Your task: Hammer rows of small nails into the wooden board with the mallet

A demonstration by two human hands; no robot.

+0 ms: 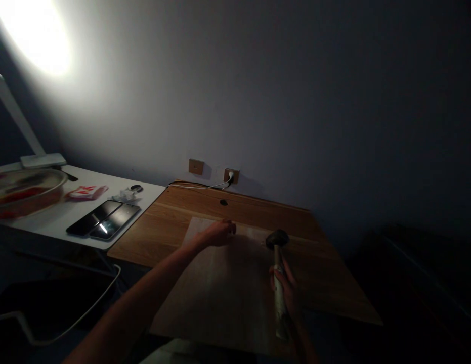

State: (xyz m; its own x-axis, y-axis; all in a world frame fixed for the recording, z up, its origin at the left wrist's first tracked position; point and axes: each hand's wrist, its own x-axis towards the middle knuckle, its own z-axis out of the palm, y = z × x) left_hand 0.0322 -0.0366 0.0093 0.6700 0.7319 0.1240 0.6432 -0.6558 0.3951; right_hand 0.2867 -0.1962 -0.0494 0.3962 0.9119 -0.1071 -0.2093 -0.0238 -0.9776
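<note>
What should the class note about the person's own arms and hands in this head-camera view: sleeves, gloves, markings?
The bare left forearm and bare left hand show no sleeve, glove or cable. The bare right hand has no glove either; its forearm fades into shadow. No markings show, though the dim light could hide small ones.
</note>
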